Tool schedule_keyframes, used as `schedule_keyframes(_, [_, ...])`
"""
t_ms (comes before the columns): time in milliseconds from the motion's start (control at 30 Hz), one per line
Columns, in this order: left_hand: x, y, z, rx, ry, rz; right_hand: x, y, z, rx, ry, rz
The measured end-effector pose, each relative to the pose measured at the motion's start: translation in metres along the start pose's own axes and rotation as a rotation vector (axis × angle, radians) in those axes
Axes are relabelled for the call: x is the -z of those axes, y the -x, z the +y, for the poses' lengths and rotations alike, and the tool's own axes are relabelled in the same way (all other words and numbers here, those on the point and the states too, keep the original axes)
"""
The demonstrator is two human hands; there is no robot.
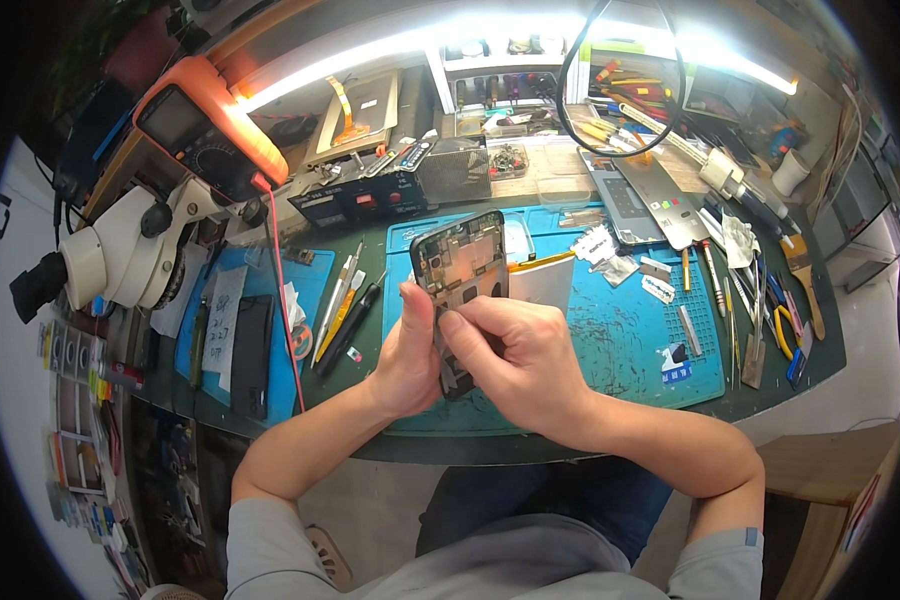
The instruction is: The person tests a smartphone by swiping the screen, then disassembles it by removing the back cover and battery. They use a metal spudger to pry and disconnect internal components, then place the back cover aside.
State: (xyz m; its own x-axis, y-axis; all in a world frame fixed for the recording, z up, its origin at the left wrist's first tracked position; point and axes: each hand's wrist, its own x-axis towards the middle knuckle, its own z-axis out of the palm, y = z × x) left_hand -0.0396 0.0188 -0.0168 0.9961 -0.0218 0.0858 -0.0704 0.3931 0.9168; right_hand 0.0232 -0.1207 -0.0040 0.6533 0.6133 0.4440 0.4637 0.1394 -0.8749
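Note:
An opened phone housing (465, 258) is held upright and tilted over the blue work mat, its inner side with metal parts facing me. My left hand (407, 355) grips its left edge, thumb pointing up. My right hand (525, 360) is closed, with thumb and forefinger pinched together against the lower inside of the housing. What lies between those fingertips is hidden. Behind the right hand, a flat pale panel with a yellow-orange edge (542, 280) shows on the mat.
The blue mat (610, 370) bears blades and scraps on its right. Pliers (785, 332), tweezers and a brush (802, 275) lie further right. To the left are a dark phone-like slab (253, 355), pen-like tools, a microscope (120, 255) and an orange multimeter (210, 130). A black cable loop hangs overhead.

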Motion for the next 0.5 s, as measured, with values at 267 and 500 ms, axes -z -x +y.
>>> schedule_keyframes(267, [0.014,0.000,-0.005,0.079,0.126,-0.142,0.011,-0.003,-0.002,0.059,0.151,-0.035])
schedule_keyframes(500, [0.009,0.002,-0.002,0.049,0.099,-0.188,0.029,-0.010,-0.010,0.112,0.280,-0.108])
